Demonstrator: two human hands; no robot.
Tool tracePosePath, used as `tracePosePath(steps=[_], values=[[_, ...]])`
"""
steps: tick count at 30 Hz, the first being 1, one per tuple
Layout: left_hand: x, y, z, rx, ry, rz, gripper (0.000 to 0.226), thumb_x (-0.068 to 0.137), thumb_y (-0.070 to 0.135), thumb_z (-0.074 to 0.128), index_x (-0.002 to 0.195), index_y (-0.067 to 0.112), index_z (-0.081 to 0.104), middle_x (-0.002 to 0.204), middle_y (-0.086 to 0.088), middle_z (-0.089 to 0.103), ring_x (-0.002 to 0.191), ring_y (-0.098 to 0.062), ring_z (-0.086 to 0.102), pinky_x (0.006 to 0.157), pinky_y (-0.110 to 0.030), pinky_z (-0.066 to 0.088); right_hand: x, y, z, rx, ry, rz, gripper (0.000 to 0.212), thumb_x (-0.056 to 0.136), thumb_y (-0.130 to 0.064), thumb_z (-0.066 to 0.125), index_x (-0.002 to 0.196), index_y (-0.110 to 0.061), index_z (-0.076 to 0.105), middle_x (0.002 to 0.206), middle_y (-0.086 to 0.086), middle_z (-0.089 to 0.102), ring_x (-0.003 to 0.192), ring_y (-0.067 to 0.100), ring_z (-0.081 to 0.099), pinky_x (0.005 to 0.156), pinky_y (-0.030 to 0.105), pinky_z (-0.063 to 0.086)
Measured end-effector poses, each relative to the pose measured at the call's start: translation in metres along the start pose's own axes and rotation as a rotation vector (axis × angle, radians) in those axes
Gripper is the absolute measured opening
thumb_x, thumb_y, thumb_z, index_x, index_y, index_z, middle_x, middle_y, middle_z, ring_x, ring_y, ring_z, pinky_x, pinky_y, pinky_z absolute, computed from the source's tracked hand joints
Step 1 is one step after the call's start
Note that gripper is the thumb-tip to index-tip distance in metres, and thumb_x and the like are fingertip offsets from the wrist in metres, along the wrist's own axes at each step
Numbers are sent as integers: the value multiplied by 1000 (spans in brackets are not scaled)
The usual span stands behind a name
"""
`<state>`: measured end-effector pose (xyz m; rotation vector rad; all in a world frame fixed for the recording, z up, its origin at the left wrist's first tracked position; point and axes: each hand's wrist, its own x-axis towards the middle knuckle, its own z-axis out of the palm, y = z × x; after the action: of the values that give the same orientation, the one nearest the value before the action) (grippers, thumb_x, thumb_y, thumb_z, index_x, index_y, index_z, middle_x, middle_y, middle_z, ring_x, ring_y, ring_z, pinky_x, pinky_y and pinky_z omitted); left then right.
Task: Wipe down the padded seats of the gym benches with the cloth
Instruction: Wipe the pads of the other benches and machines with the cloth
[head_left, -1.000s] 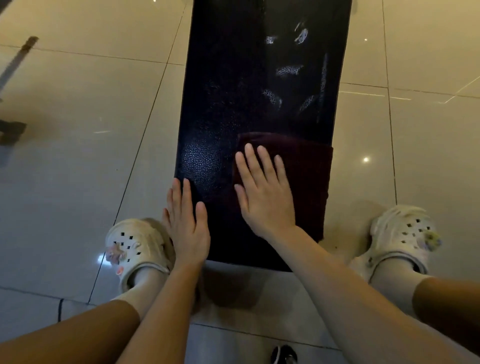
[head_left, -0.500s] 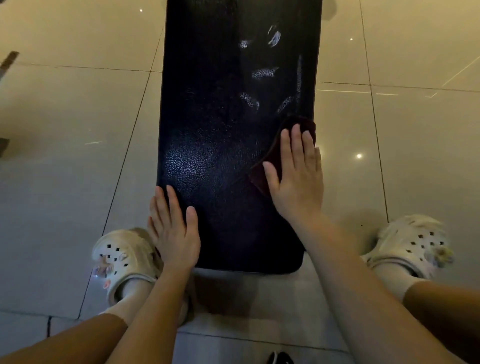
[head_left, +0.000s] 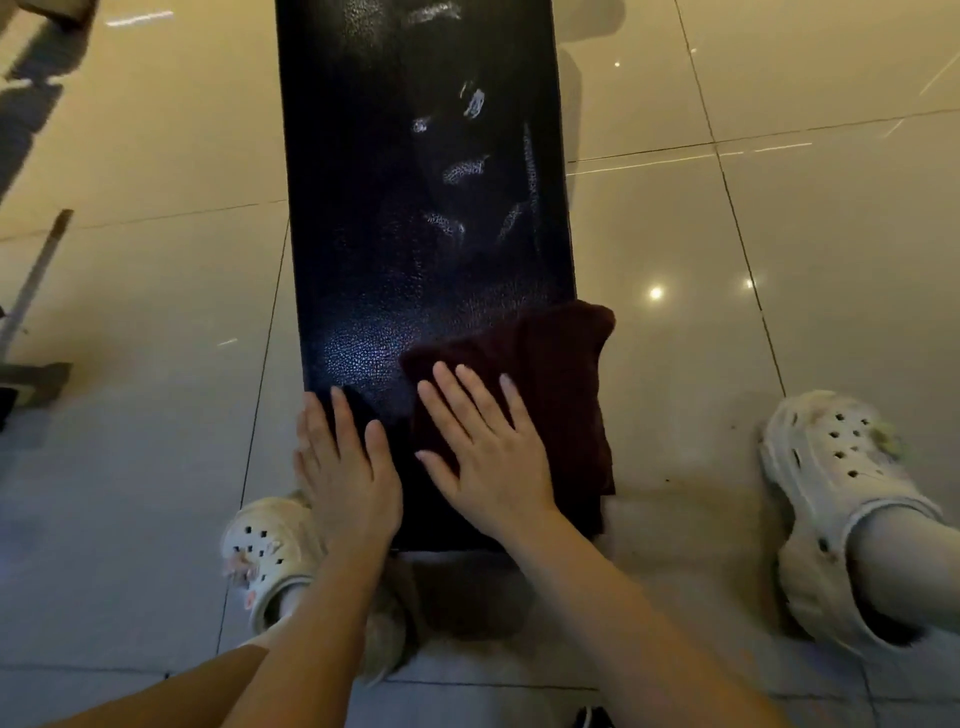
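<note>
1. Head view, the only one I have: a black padded bench seat (head_left: 415, 234) runs away from me over a glossy tiled floor (head_left: 779, 234), with its near end between my feet.
2. My right hand (head_left: 488, 457) lies flat with the fingers spread, palm pressed down on a dark maroon cloth (head_left: 561, 374). It grips nothing, it just pins the cloth to the pad.
3. The cloth sits on the near right part of the seat. Its right edge spills past the seat's right side and hangs over the floor.
4. My left hand (head_left: 343, 467) is open too, fingers together, resting on the near left corner of the seat, just beside the cloth and not touching it. I read it as bracing.
5. White clogs: one (head_left: 270, 551) under the left wrist, the other (head_left: 841, 499) well apart to the right.
6. Pale streaks (head_left: 462, 171) show on the far half of the pad; I cannot tell whether they are wet marks or glare.
7. Step in hand, I judge: wiping the near end of this seat, mid-stroke.
8. Next move probably calls for a flat palm, even pressure, pushing the cloth up the seat toward the far half, and pulling the overhang back on so it does not slide off.
</note>
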<state>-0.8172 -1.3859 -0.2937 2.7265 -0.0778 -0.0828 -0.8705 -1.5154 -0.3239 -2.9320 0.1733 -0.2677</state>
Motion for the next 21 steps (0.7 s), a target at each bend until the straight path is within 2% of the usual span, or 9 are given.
tracePosePath(steps=[3, 7, 11, 14, 16, 18, 21], values=[[9, 23, -2, 52, 76, 159, 68, 95, 50, 10, 154, 19, 20, 162, -9, 14, 149, -26, 11, 118, -50, 8, -17, 18, -6, 13, 102, 294, 67, 97, -55, 38, 153, -18, 31, 160, 6, 26, 148, 23, 20, 120, 49, 15], [23, 52, 14, 130, 58, 291, 64, 97, 50, 11, 154, 22, 18, 162, -5, 15, 149, -22, 9, 118, -46, 3, -40, 22, -4, 69, 185, 389, 65, 99, -50, 38, 151, -11, 32, 157, 16, 29, 146, 31, 25, 115, 50, 30], [34, 66, 36, 200, 121, 298, 63, 97, 49, 14, 154, 22, 21, 161, -6, 17, 149, -24, 11, 119, -48, 5, -71, 18, 9, 270, 361, 538, 57, 101, -42, 40, 142, -3, 37, 142, 26, 46, 134, 34, 41, 108, 39, 37], [34, 65, 44, 180, 160, 290, 61, 98, 45, 17, 152, 20, 25, 160, -7, 21, 148, -25, 15, 119, -49, 7, -75, 20, 12, 419, 433, 579, 54, 97, -37, 47, 137, -2, 40, 131, 27, 57, 126, 32, 45, 113, 27, 28], [33, 64, 45, 180, 192, 291, 60, 97, 44, 19, 152, 19, 27, 159, -8, 23, 147, -26, 17, 119, -51, 10, -67, 20, 4, 547, 417, 627, 57, 95, -37, 49, 139, -2, 38, 132, 25, 56, 127, 29, 45, 114, 22, 25], [35, 63, 47, 177, 222, 297, 59, 98, 42, 21, 151, 18, 28, 159, -9, 25, 146, -26, 19, 118, -53, 14, -47, 29, -5, 681, 356, 674, 63, 95, -41, 46, 145, -4, 32, 140, 20, 51, 132, 25, 44, 108, 22, 32], [38, 60, 51, 185, 255, 318, 57, 100, 42, 23, 151, 17, 29, 157, -11, 27, 144, -26, 20, 116, -55, 18, -2, 62, -18, 855, 236, 586, 72, 95, -49, 41, 152, -13, 18, 153, 12, 38, 140, 21, 37, 106, 25, 32]])
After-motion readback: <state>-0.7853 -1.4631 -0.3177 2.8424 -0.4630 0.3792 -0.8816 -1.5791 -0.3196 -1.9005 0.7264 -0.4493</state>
